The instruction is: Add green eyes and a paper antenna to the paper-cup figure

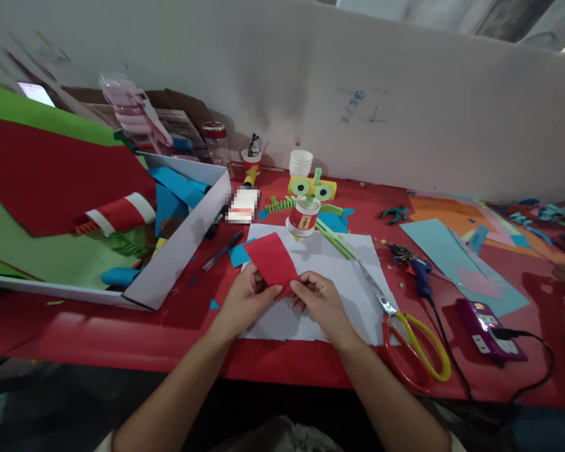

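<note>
A piece of red paper (272, 260) is held up by its lower edge between my two hands. My left hand (247, 295) pinches the lower left part with the thumb on top. At the lower right corner, my right hand (317, 300) grips the paper between thumb and fingers. Beneath them lies a white sheet (348, 276). Just beyond stands a paper-cup figure (304, 216) with a yellow tube head, round green eyes and springy green paper arms. Scissors (395, 320) with red and yellow handles lie to the right, near green paper strips (334, 240).
On the left stands a white box (183, 242) of coloured paper and a red cup piece. A pen (222, 251) lies beside it. To the right are a glue gun (419, 273), a purple power strip (489, 333) with a cord, and light blue paper (461, 263). Stacked cups (301, 162) stand at the back.
</note>
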Tool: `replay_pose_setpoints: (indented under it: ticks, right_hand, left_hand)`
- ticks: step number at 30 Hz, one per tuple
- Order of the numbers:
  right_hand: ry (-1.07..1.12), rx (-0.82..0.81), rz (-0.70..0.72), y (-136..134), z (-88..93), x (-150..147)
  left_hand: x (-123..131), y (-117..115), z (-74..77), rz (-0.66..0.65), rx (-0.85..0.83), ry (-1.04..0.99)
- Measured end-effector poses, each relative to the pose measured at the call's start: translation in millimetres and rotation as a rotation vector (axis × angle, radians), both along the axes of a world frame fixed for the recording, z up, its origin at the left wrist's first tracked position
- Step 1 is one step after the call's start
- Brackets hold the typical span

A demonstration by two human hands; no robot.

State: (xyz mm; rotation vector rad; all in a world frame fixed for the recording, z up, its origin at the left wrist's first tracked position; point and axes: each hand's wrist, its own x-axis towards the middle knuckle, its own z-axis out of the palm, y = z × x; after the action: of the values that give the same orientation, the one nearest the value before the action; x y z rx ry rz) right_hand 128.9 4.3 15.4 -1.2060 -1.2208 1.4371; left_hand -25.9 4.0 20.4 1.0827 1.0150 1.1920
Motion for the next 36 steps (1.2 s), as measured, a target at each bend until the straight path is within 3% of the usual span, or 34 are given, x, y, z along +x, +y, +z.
replay_pose_setpoints:
  ticks: [9, 17, 24, 28, 36]
  right_hand:
    - [0.052, -0.029, 0.012, -3, -0.4, -1]
    - [0.077, -0.026, 0.052, -3, 1.3, 1]
    - [0.003, 0.065, 0.009, -3, 0.2, -1]
    - [0.073, 0.0, 0.017, -3, 0.8, 0]
    - [0.065, 0.044, 0.019, -5, -1.0, 1]
  left_hand:
    - [-1, -2, -2.0, -0.114, 0.017, -0.045]
    - [-3, -2, -4.9, -0.069, -0.079, -0.12]
    - [-3, -2, 2.6, -0.072, -0.05, -0.106]
    - [-5, 0, -2.1, 0.045, 0.0, -0.039]
    - [-6, 0, -10.8, 0.041, 0.086, 0.08]
